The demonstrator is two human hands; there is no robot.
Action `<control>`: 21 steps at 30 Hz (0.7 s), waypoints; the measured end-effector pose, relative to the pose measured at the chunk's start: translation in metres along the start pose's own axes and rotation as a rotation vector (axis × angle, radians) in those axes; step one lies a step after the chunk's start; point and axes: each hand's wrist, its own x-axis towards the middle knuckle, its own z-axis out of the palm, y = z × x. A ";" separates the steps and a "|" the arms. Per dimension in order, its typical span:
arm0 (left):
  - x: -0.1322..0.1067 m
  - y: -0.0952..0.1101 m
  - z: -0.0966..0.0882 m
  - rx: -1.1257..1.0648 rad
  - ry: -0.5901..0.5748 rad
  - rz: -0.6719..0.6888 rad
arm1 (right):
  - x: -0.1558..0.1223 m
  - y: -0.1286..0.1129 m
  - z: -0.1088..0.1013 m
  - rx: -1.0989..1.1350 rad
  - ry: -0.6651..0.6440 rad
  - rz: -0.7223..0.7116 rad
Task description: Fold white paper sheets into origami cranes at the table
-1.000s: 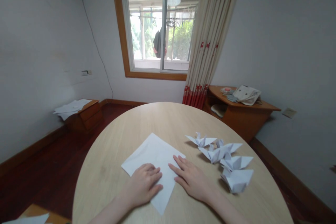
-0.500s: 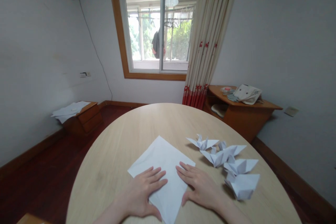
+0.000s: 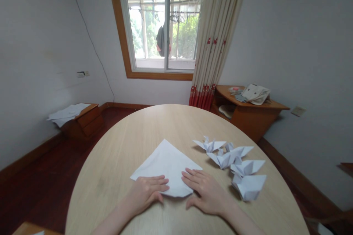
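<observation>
A white sheet of paper [image 3: 165, 163] lies folded into a triangle on the round wooden table [image 3: 118, 169], its folded edge nearest me. My left hand [image 3: 147, 192] rests flat on the left part of that edge, fingers stretched out. My right hand [image 3: 206, 191] lies flat on the right part, fingers spread, thumb on the table. Neither hand holds anything. Several folded white paper cranes [image 3: 234, 161] sit in a cluster just right of my right hand.
A wooden corner shelf [image 3: 248, 112] with a cloth bag and small items stands at the right wall. At the left wall a low wooden cabinet [image 3: 82, 121] carries white sheets. Behind the table are a window [image 3: 160, 25] and a curtain [image 3: 217, 36].
The near corner of the sheet has been folded up, turning the square into a triangle. Both hands now press along the folded near edge. The view shifted slightly.
</observation>
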 end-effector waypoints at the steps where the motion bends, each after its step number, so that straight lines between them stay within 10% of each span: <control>1: 0.000 0.002 -0.002 -0.028 0.015 -0.019 | 0.000 0.000 0.000 -0.011 0.006 -0.010; 10: -0.001 0.003 -0.004 0.028 0.238 -0.015 | 0.000 0.009 0.011 0.093 0.248 0.046; 21: 0.002 0.000 0.002 0.068 0.346 -0.525 | 0.005 0.004 0.014 0.073 0.425 0.242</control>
